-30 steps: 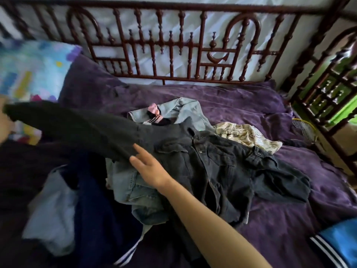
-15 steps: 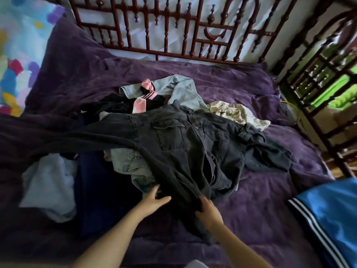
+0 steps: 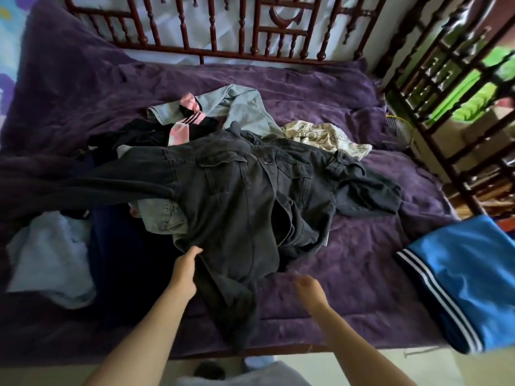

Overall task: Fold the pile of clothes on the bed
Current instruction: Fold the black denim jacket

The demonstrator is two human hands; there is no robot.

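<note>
Charcoal jacket (image 3: 231,196): collar toward bed rail (image 3: 252,52) | left grip (image 3: 185,270) pinches hem | right grip (image 3: 308,286) blurred, cannot tell

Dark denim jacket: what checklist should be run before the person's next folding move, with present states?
1. Dark denim jacket lies topmost: ok.
2. Jacket spread flat: not ok, one sleeve is crumpled.
3. Left hand gripping jacket: cannot tell, fingers hidden.
4. Right hand on jacket: not ok, it is over the purple blanket.
5. Nothing under jacket: not ok, light jeans lie beneath.
</note>
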